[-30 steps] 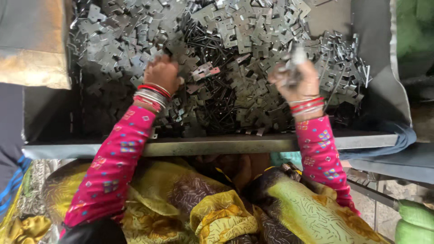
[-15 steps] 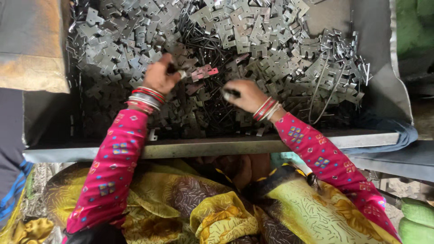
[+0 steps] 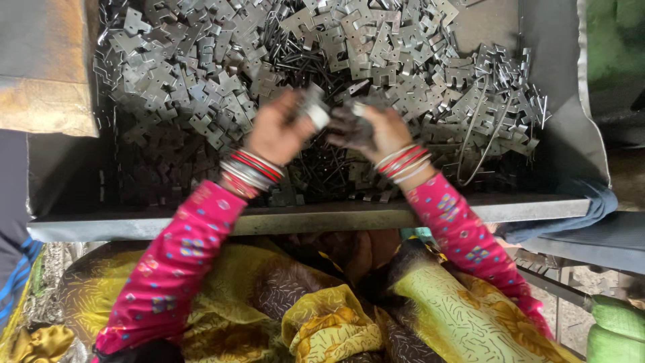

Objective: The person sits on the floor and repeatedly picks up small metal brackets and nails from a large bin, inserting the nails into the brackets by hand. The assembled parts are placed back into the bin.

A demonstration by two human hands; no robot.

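Small metal piece (image 3: 313, 111) in left hand (image 3: 277, 132) grip; right hand (image 3: 369, 129) touching.

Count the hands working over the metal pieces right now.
2: left hand and right hand, close together above the pile, each seemingly holding a small piece; blur hides details.

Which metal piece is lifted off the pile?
The small piece held by the left hand, beside the right hand; the others lie in the tray.

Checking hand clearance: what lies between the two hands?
In the head view, small metal pieces held by the left hand, nearly meeting the right hand.
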